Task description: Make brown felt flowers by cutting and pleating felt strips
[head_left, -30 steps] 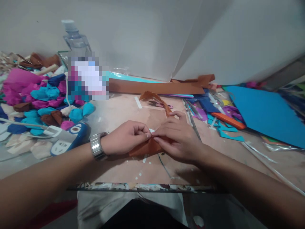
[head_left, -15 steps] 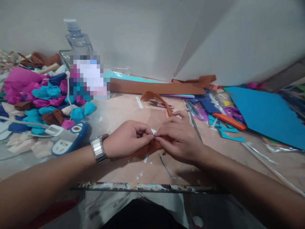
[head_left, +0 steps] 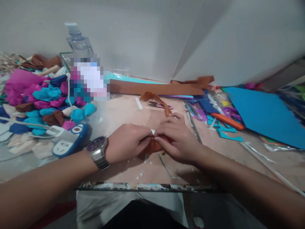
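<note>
My left hand (head_left: 130,141) and my right hand (head_left: 177,136) meet over the middle of the table, thumbs and forefingers pinched on a brown crepe paper strip (head_left: 152,147). The strip's gathered, twisted end (head_left: 160,101) curls out beyond my right fingers toward the back. Part of the strip between the fingertips is hidden by my hands. A small white bit (head_left: 152,131) shows just behind the pinch. Pink-handled scissors (head_left: 162,105) lie behind the hands, partly covered by the curl.
To the left are a pile of wrapped coloured crepe paper pieces (head_left: 47,92) and a blue-and-white power strip (head_left: 71,140). A clear bottle (head_left: 79,43) stands behind. Brown paper (head_left: 152,87) lies along the wall. Rightward are an orange cutter (head_left: 227,121) and a blue sheet (head_left: 267,114).
My left wrist has rolled so the watch face now shows, and the left fingers have curled in closer to the pinch. My right hand stays nearly in place on the strip.
</note>
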Demonstrator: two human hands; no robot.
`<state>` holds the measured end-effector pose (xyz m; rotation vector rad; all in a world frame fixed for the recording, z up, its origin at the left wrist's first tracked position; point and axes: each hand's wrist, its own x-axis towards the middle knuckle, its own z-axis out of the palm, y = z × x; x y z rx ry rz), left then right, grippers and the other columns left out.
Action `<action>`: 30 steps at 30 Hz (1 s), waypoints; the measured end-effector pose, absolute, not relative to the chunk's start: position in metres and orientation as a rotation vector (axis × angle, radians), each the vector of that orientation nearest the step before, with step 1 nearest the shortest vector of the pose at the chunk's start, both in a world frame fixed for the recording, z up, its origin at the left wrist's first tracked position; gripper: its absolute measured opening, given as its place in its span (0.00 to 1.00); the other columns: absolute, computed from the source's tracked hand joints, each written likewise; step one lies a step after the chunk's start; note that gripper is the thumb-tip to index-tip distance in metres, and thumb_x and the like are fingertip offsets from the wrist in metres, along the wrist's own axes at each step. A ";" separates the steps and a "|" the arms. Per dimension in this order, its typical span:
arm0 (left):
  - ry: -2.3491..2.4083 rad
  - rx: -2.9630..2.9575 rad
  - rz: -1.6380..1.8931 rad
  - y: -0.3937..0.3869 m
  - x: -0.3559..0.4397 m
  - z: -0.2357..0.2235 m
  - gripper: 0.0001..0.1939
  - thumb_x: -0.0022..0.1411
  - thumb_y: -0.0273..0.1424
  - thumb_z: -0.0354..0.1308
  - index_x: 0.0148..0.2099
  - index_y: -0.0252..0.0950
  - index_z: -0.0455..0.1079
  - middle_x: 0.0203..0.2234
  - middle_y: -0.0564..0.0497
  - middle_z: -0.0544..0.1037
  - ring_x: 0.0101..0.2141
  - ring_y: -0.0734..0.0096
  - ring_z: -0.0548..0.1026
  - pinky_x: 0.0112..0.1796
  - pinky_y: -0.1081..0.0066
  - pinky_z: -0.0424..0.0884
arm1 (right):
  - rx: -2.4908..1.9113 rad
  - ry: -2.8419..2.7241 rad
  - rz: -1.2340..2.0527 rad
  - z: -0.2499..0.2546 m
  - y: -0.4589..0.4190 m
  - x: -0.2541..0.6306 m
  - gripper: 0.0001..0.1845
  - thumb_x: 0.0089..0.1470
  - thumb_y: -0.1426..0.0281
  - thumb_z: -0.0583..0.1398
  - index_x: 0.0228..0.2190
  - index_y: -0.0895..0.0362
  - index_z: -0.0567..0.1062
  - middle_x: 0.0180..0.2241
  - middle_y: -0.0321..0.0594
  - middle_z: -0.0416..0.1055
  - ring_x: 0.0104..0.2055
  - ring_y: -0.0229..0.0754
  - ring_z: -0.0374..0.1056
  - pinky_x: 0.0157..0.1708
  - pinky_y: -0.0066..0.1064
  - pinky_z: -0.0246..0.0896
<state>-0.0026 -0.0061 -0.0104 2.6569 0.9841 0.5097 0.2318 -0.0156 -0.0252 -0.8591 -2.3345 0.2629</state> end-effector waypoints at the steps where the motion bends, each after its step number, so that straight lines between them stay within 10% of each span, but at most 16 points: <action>1: 0.973 2.710 0.514 -0.006 -0.003 -0.012 0.12 0.72 0.31 0.54 0.35 0.36 0.75 0.26 0.52 0.80 0.26 0.69 0.75 0.29 0.69 0.58 | -0.865 -2.334 0.280 -0.025 -0.015 0.232 0.03 0.65 0.73 0.62 0.37 0.53 0.76 0.34 0.36 0.78 0.44 0.46 0.70 0.58 0.50 0.51; 30: 0.928 2.165 0.490 -0.004 -0.001 -0.007 0.09 0.69 0.32 0.59 0.36 0.36 0.76 0.27 0.55 0.79 0.29 0.75 0.72 0.35 0.73 0.63 | -0.867 -2.301 0.445 -0.023 -0.016 0.234 0.04 0.61 0.75 0.60 0.36 0.53 0.72 0.35 0.38 0.75 0.45 0.48 0.68 0.54 0.50 0.53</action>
